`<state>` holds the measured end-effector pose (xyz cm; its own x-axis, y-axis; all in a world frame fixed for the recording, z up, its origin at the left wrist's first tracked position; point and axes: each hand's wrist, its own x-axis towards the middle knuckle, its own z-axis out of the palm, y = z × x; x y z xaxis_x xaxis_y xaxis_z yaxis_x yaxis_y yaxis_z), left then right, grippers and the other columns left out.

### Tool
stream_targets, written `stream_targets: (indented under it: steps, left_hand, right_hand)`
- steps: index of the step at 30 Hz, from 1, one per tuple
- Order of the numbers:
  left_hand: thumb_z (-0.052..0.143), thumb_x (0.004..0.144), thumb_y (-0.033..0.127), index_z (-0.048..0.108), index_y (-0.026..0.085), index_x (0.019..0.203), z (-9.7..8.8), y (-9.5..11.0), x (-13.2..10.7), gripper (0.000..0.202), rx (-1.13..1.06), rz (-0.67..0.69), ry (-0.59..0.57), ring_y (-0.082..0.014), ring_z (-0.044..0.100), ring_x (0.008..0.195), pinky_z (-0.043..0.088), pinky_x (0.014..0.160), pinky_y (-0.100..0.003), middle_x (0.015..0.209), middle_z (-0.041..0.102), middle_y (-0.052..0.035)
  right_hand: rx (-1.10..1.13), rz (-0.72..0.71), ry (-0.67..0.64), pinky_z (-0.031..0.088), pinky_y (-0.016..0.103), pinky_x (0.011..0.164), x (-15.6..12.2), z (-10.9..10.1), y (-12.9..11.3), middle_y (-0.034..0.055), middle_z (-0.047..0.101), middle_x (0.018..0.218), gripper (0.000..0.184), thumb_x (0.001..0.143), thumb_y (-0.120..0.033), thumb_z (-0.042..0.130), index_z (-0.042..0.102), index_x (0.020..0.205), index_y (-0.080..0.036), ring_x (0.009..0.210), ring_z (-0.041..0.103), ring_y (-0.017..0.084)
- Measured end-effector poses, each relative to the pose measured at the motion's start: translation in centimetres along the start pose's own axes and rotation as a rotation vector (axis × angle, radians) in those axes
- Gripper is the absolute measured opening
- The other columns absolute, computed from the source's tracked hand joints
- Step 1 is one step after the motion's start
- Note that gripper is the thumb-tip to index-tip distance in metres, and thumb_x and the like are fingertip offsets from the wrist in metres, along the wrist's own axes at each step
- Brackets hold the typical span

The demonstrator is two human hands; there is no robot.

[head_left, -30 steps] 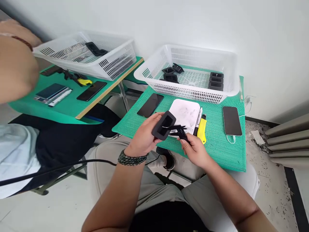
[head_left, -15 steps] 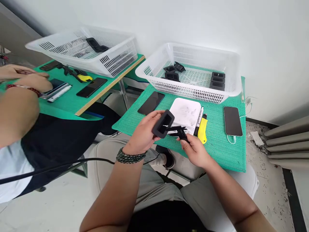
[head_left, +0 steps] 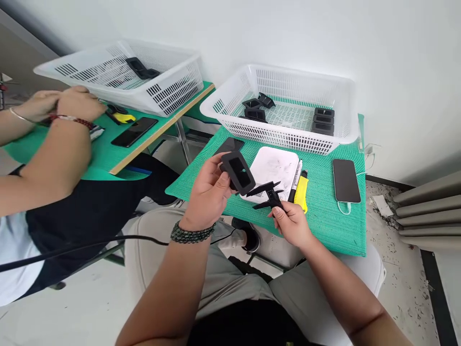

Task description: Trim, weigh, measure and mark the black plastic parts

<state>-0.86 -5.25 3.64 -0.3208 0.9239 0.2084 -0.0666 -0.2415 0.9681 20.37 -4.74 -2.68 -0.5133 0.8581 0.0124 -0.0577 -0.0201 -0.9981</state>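
Observation:
My left hand is closed around a black rectangular part with an opening through its middle, raised over the front of the green table. In my right hand is a black caliper, gripped by its body with the jaws pointing left. The caliper's jaws are apart and stand just right of the black part, not inside its opening. Behind both hands lies a white square device with dark smudges, partly hidden by the part. A marker and a yellow utility knife lie along its right side.
A white plastic basket with several black parts stands at the back of the table. Phones lie at right and left. At the neighbouring table, a co-worker's hands work beside another basket. A black cable crosses at left.
My left hand has turned the black part so its opening faces up more, and drawn it away from the caliper jaws. The co-worker's hands have moved up and to the right.

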Motion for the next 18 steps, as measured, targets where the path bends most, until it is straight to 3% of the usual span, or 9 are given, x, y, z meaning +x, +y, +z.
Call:
stream_targets:
  steps: [6,14,16,18]
  left_hand:
    - [0.079,0.083,0.060,0.063,0.027,0.126,0.4,0.4,-0.3,0.056,0.079,-0.008,-0.099,-0.0210,0.070,0.086,0.061,0.065,-0.031,0.107,0.069,-0.0092]
    - [0.081,0.079,0.060,0.065,0.023,0.122,0.9,-0.6,-0.2,0.059,0.184,0.027,-0.036,-0.0233,0.070,0.096,0.061,0.068,-0.029,0.111,0.069,-0.0110]
    - [0.082,0.079,0.059,0.065,0.024,0.121,0.6,-0.8,0.1,0.057,0.182,0.098,0.064,-0.0214,0.070,0.092,0.059,0.061,-0.027,0.113,0.069,-0.0087]
    - [0.080,0.084,0.057,0.062,0.026,0.124,0.2,-0.7,0.6,0.054,0.140,0.218,0.237,-0.0165,0.069,0.084,0.054,0.056,-0.026,0.114,0.068,-0.0043]
  right_hand:
    - [0.017,0.032,0.000,0.036,0.023,0.044,0.1,0.1,0.0,-0.0033,0.051,0.059,0.054,0.096,-0.072,0.053,0.062,0.084,-0.020,0.048,0.047,0.011]
    - [-0.015,-0.002,-0.115,0.043,0.024,0.050,0.3,-0.7,-0.9,-0.0037,0.054,0.070,0.035,0.102,-0.054,0.050,0.058,0.100,-0.020,0.052,0.051,0.011]
    - [0.006,0.006,-0.152,0.046,0.025,0.052,0.2,-1.0,-1.2,-0.0038,0.055,0.071,0.034,0.101,-0.053,0.051,0.057,0.100,-0.020,0.052,0.054,0.011]
    - [0.003,0.005,-0.195,0.047,0.025,0.054,0.1,-1.1,-1.4,-0.0035,0.056,0.071,0.033,0.101,-0.051,0.051,0.058,0.099,-0.020,0.053,0.057,0.012]
